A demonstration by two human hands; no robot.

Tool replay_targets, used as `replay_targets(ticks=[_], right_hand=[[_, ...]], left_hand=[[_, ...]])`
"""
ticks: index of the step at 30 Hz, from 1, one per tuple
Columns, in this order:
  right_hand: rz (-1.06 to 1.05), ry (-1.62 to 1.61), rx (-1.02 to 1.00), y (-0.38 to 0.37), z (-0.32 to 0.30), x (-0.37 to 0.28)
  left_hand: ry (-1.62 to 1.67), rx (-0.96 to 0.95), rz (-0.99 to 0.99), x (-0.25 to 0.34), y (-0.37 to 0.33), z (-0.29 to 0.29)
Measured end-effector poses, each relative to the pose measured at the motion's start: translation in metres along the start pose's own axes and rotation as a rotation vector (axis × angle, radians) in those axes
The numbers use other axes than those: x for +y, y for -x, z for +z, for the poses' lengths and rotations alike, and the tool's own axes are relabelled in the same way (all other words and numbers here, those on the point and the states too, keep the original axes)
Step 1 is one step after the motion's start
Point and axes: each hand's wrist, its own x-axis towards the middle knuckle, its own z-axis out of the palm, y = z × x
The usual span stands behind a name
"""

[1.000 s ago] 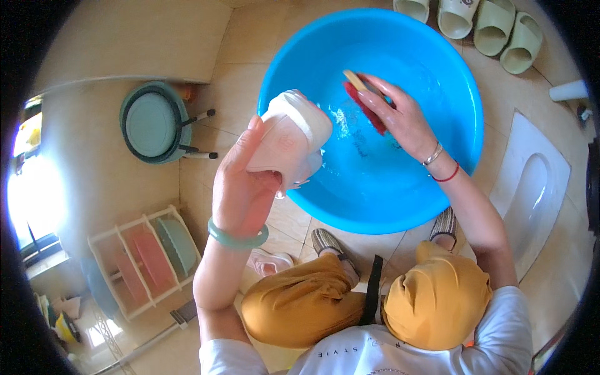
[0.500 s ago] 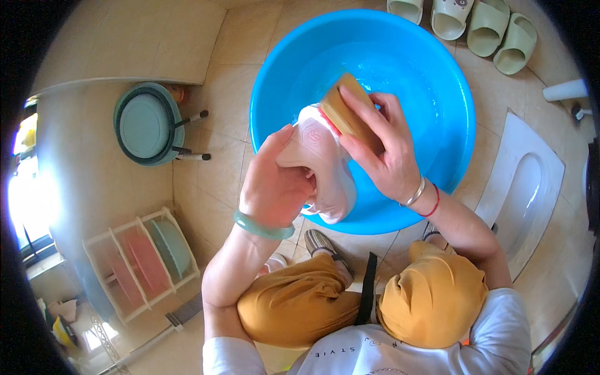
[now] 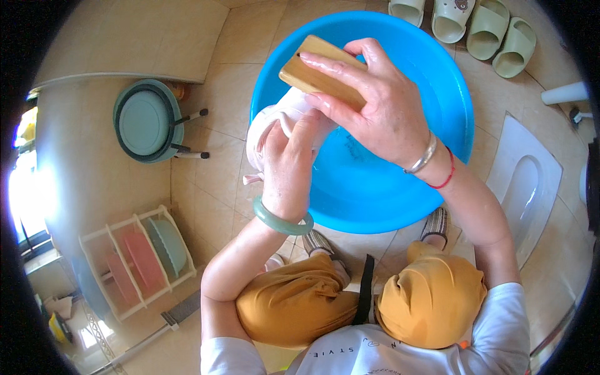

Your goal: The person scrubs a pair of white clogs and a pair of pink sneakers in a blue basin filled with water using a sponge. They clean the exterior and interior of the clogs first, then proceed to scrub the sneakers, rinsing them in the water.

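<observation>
My left hand [image 3: 289, 165] is closed on a pale pink shoe [image 3: 294, 103], with its fingers partly inside the shoe's opening. The shoe is held over the left rim of a large blue basin [image 3: 375, 215]. A wooden-backed scrub brush [image 3: 320, 70] is gripped in my right hand [image 3: 390, 106], against the far part of the shoe. My right hand and the brush hide the contact and the bristles. Water lies in the basin, with a dark patch showing at its bottom. The shoe's lace end hangs near my left wrist.
Several pale green slippers [image 3: 487, 37] stand beyond the basin at the far right. A white squat toilet [image 3: 525, 181] is set in the floor on the right. Folded basins [image 3: 145, 119] hang at the left wall, above a rack [image 3: 134, 265] holding pink and green basins.
The shoe has been turned and moved left, from over the basin to its left rim. My left hand now reaches into it. The brush has moved up and left and lies flatter.
</observation>
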Motion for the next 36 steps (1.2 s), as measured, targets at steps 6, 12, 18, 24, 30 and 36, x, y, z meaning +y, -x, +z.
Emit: replay_targets(ticks=[6,12,18,24,30,36], right_hand=[[0.040,-0.003,0.051,0.027,0.009,0.002],[0.119,-0.094,-0.023,0.070,0.016,0.003],[0.411,0.364,-0.564,0.141,0.040,0.082],[-0.055,0.313,-1.172,0.113,0.055,0.148],[0.490,-0.361,-0.077,0.060,0.021,0.062],[0.054,-0.285,0.126,0.001,0.026,0.010]], left_hand=[[0.057,-0.079,0.059,-0.003,0.001,-0.010],[0.040,0.003,0.057,-0.029,-0.018,-0.029],[0.605,-0.086,-0.108,0.037,-0.015,-0.037],[0.709,-0.212,-0.296,0.017,-0.011,-0.053],[0.561,-0.104,-0.297,0.011,-0.016,-0.043],[0.862,-0.357,-0.413,0.013,-0.018,-0.033]])
